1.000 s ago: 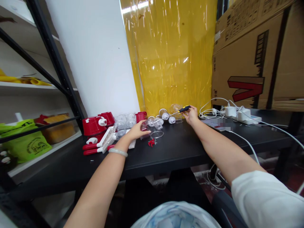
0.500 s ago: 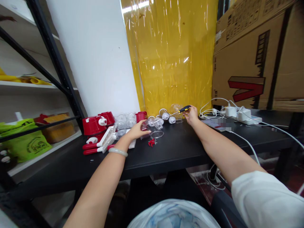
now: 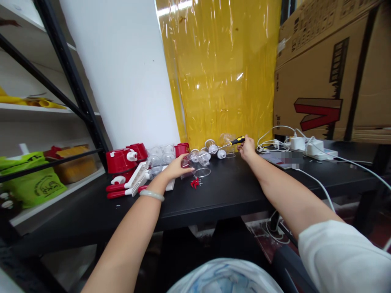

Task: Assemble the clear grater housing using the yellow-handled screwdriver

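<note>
A screwdriver (image 3: 237, 140) slants above the tabletop (image 3: 232, 191), its shaft running down to a red-tinted clear piece (image 3: 186, 162); whether its tip sits in a screw is too small to tell. The right hand (image 3: 246, 148) is closed on the end of the handle, while the left hand (image 3: 177, 167) grips the clear piece. The work on this piece looks midway: the tool is at it, but no result shows.

Just in front lie a clear ring (image 3: 202, 173) and small red pieces (image 3: 195, 183), separate from any larger part. Behind are white-capped clear parts (image 3: 221, 154), loose too. Farther left, red housings (image 3: 119, 161) and white-and-red handles (image 3: 136, 179) lie grouped, untouched by either hand; how many are finished or remain, I cannot tell.
</note>
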`<state>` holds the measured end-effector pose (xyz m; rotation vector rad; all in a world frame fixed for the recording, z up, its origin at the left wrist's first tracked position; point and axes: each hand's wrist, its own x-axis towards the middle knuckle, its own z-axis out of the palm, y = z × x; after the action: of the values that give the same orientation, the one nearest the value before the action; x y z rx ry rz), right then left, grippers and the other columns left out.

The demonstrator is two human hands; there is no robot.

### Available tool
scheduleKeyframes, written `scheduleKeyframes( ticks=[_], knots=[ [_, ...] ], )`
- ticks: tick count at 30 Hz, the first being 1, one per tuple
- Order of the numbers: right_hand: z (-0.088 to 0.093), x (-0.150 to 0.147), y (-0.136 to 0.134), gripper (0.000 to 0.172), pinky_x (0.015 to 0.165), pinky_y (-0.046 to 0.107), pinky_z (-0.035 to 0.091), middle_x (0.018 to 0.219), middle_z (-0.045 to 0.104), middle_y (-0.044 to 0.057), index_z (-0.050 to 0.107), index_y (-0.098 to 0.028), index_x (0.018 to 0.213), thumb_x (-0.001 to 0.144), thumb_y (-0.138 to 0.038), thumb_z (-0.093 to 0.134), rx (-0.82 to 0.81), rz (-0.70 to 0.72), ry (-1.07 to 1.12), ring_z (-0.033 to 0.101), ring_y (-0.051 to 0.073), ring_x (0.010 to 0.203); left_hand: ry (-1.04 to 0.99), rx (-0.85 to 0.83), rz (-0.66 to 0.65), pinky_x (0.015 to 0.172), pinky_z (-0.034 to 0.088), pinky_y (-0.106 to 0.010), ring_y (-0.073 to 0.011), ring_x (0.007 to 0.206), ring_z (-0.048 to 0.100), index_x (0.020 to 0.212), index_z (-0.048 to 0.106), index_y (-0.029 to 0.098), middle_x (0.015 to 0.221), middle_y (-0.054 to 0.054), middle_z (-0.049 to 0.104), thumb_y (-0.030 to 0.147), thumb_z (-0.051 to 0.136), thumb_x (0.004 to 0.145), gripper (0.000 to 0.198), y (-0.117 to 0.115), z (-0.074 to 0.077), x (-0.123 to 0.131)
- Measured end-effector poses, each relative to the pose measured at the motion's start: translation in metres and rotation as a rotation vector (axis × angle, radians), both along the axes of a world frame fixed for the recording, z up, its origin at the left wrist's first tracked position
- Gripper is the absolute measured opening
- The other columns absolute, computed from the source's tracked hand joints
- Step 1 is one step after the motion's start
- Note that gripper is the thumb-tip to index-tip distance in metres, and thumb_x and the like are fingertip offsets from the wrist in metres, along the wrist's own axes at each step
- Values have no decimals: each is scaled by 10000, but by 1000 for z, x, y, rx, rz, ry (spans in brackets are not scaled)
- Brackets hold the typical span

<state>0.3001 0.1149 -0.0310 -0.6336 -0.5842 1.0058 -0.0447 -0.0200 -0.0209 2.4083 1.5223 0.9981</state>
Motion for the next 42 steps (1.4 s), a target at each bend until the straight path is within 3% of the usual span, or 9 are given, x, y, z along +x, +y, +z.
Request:
scheduleKeyframes(
  ticks=[5,11,23,29,34,42],
  knots=[
    [6,-3,-13,51,413,161,423,662,511,-93,466,-276,967,956,-299,422,-98,-33,-7,546,71,436,-2,1,6,1116,442,-484,-347,1279,602,1446,473,163,1429,-160,607,492,802,722,860,0,0,0],
    [7,-4,-21,111,574,229,548,756,607,-75,469,-270,971,893,-192,482,-35,17,50,655,99,586,18,6,11,1124,433,-477,-345,1293,594,1449,469,159,1436,-162,602,491,795,727,859,-1,2,1],
    [8,-5,-19,183,446,164,443,696,609,-73,469,-283,1047,915,-304,594,-86,-55,-49,581,90,469,-2,19,-15,1125,430,-488,-344,1294,594,1439,480,174,1437,-159,604,487,805,719,849,2,-1,-1],
    [5,-3,-16,80,541,209,526,767,620,-62,500,-283,1017,944,-279,467,-49,-32,-5,652,94,549,1,10,-2,1105,449,-485,-344,1270,609,1440,479,163,1420,-163,615,489,803,718,856,2,-1,-1],
    [5,-2,-14,162,584,225,545,791,620,-75,481,-294,1021,897,-192,465,-50,-14,27,662,88,578,4,15,-2,1104,450,-479,-336,1263,613,1436,481,169,1414,-153,621,480,802,721,844,0,0,0],
    [9,-4,-20,134,446,167,438,674,563,-81,443,-282,1016,919,-281,535,-93,-51,-25,579,98,469,9,5,8,1113,446,-480,-337,1271,609,1443,477,163,1423,-154,616,475,803,721,851,-1,1,1]
  ],
)
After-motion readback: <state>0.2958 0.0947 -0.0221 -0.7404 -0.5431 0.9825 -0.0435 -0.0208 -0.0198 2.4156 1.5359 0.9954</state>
